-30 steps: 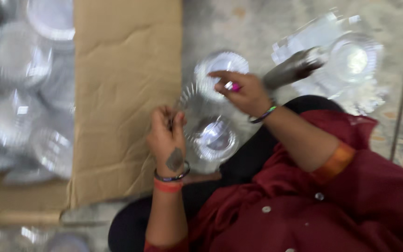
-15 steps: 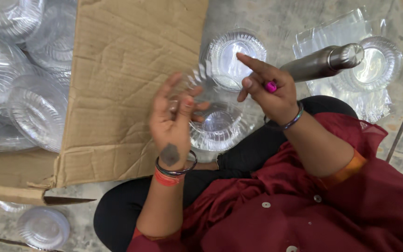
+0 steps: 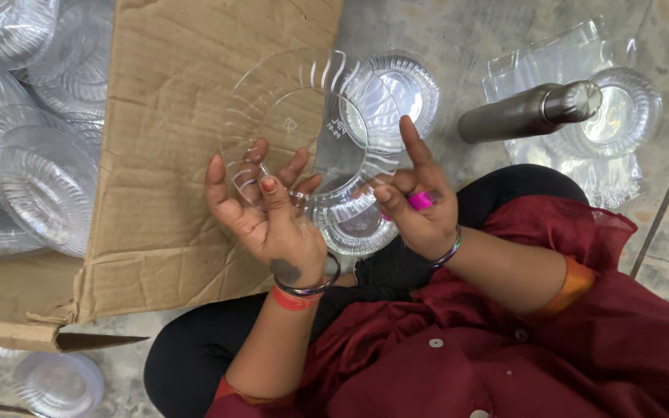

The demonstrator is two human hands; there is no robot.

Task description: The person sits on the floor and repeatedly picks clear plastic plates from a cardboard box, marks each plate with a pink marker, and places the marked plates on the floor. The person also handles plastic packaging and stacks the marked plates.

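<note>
Clear ribbed plastic: we note one clear plate (image 3: 303, 124) lifted above the cardboard flap (image 3: 172, 155), held up between both hands in the middle of the view. We judge the step as separating or inspecting a single plate from the stack in the lap (image 3: 358, 224); the next move calls for a firm pinch on the thin rim without cracking it. Left hand (image 3: 261, 213): palm up, fingers spread and curled under the plate's near edge, grasping it. Right hand (image 3: 416, 205): index finger raised against the right rim, other fingers folded around a small pink object (image 3: 420, 201). Farther right lie a metal bottle (image 3: 528, 112) and bagged plates (image 3: 621, 116).
</note>
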